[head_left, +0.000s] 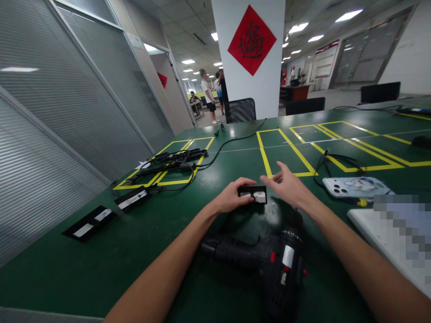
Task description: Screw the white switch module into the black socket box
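Observation:
My left hand (232,196) grips a small black case (257,189) by its left side, with the thumb along the near edge. White pieces (259,197) show inside the case. To the right, my right hand (287,185) hovers beside the case with its fingers apart, holding nothing. Between my forearms a black power drill (249,255) lies on the table, its chuck pointing away from me.
On the green table (141,264), two flat black pieces with white labels (89,224) lie at left, near a heap of black cables (168,163). Yellow tape (264,154) marks rectangles. At right are a phone (357,186), a cable (340,157) and a white-edged object (367,229).

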Tool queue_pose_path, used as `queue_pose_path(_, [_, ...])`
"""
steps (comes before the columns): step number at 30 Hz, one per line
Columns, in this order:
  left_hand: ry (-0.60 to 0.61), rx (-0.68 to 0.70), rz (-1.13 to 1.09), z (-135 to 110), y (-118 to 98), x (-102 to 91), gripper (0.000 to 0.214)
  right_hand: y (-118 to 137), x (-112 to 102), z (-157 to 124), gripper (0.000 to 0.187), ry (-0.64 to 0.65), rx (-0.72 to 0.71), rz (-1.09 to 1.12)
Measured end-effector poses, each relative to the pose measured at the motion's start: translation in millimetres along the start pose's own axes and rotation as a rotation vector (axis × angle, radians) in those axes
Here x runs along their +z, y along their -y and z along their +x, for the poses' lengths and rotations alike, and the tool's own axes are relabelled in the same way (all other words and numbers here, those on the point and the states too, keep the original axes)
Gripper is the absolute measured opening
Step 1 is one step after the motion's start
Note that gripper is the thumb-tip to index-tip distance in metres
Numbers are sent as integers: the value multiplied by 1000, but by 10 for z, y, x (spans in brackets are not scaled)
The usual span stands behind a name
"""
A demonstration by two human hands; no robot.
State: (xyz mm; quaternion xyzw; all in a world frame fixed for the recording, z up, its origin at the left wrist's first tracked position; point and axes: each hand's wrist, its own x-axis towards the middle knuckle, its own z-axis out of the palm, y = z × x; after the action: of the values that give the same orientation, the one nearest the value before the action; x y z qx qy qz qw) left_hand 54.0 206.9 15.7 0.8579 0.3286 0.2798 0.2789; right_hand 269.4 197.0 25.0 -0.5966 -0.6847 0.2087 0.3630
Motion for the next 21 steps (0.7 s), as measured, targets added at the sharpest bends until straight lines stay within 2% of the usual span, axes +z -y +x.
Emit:
queue_pose_path(3, [5, -13, 9, -3, -58, -1, 37, -43, -94, 56, 72, -250, 50, 55])
queue_pose_path(5, [0, -33, 21, -2, -94, -10, 37, -61, -92, 50, 64, -292, 22, 65])
queue_pose_path(9, [-63, -97, 76, -22, -207, -130, 40, -52, -1, -2, 53, -168, -105, 63])
queue_pose_path(11, [-109, -124, 111, -79, -358, -223, 38, -31, 37, -29, 48, -81, -173, 50])
queue_pose_path(13, [-118, -135, 127, -191, -599, -278, 34, -14, 60, -52, 44, 4, -249, 47])
queue_pose_path(16, [13, -125, 112, -437, -1035, -207, 40, -13, 89, -70, 42, 89, -363, 46])
queue_pose_path(17, [98, -131, 112, -521, -1162, -142, 50, -22, 102, -67, 39, 104, -389, 33])
queue_pose_path(18, [241, -165, 143, -598, -1267, -65, 61, -34, 116, -61, 36, 117, -407, 12])
queue_pose_path(19, [315, -199, 200, -661, -1344, 18, 66, -48, 131, -51, 32, 125, -415, -15])
queue_pose_path(21, [379, -225, 316, -742, -1418, 173, 72, -81, 156, -26, 28, 130, -414, -74])
